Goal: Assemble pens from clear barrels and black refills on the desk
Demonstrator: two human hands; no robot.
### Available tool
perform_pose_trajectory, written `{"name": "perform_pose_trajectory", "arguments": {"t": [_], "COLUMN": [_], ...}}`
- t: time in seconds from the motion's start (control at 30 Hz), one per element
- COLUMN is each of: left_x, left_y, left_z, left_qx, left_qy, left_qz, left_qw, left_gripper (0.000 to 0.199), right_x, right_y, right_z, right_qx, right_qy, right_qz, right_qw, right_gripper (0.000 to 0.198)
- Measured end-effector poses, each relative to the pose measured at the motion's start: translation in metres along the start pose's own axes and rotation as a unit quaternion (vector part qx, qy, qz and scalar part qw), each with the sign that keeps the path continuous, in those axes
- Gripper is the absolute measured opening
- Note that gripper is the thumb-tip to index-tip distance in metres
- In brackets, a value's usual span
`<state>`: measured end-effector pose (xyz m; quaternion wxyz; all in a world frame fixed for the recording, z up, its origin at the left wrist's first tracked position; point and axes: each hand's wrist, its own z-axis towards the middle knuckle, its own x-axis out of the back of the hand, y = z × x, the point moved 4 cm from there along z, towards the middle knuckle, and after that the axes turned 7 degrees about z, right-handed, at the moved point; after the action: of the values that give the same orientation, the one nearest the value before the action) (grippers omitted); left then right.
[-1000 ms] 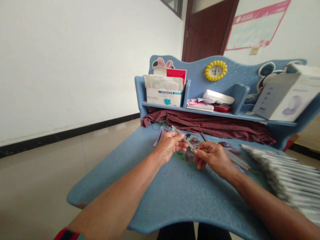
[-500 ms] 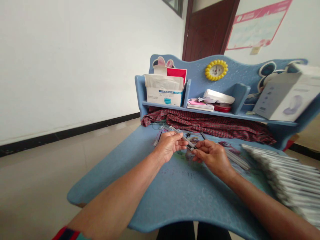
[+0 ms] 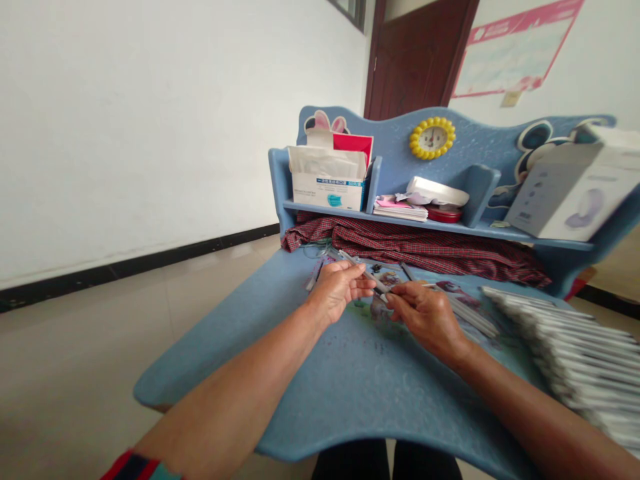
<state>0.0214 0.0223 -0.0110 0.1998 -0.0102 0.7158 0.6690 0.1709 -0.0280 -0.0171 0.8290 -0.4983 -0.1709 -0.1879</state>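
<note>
Over the middle of the blue desk (image 3: 345, 387), my left hand (image 3: 343, 285) is closed round a thin grey strip (image 3: 375, 281) that slants down to the right. My right hand (image 3: 423, 310) pinches the lower end of the same strip, its fingertips close to those of the left. What the strip is exactly, I cannot make out. Several similar grey strips (image 3: 474, 317) lie on the desk just beyond my right hand. More thin pieces (image 3: 315, 273) lie behind my left hand.
A large pile of grey-white strips (image 3: 590, 360) covers the desk's right side. Along the back lies a red checked cloth (image 3: 425, 248) under a shelf. On the shelf stand a mask box (image 3: 327, 190), papers (image 3: 400, 210), a red tin (image 3: 445, 214) and a white box (image 3: 570, 190).
My right hand has turned slightly at the strip's lower end, its fingers drawn closer together. My left hand stays almost in place.
</note>
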Motion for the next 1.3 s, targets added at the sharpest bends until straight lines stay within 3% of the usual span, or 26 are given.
{"name": "perform_pose_trajectory", "arguments": {"t": [0.23,0.47,0.57,0.77,0.9,1.0,1.2,1.3], "left_x": [-0.001,-0.002,-0.001,-0.001,-0.002,-0.003,-0.002,-0.002], "left_y": [0.001,0.000,-0.001,-0.003,-0.001,-0.001,-0.002,-0.001], "left_z": [0.000,-0.001,0.000,0.000,-0.001,-0.002,0.000,-0.001], "left_qx": [-0.002,-0.004,-0.003,-0.009,-0.010,-0.006,-0.007,-0.008], "left_qy": [-0.023,-0.012,0.000,0.015,0.012,0.006,-0.002,0.009], "left_qz": [0.003,0.003,0.006,0.003,0.001,0.001,-0.004,-0.008], "left_qw": [1.000,1.000,1.000,1.000,1.000,1.000,1.000,1.000], "left_gripper": [0.010,0.011,0.012,0.012,0.012,0.012,0.010,0.011], "right_x": [-0.007,-0.012,-0.013,-0.011,-0.008,-0.010,-0.015,-0.013], "right_y": [0.003,0.003,0.006,0.010,0.010,0.009,0.009,0.010], "right_z": [0.001,0.000,0.000,0.001,0.000,-0.001,-0.002,-0.001], "right_qx": [-0.111,-0.190,-0.190,-0.109,-0.089,-0.120,-0.220,-0.190], "right_qy": [-0.025,-0.038,-0.040,-0.041,-0.036,-0.054,-0.118,-0.114], "right_qz": [0.174,0.250,0.234,0.126,0.083,0.126,0.282,0.233], "right_qw": [0.978,0.949,0.953,0.985,0.992,0.983,0.926,0.947], "right_gripper": [0.030,0.032,0.033,0.024,0.024,0.030,0.037,0.036]}}
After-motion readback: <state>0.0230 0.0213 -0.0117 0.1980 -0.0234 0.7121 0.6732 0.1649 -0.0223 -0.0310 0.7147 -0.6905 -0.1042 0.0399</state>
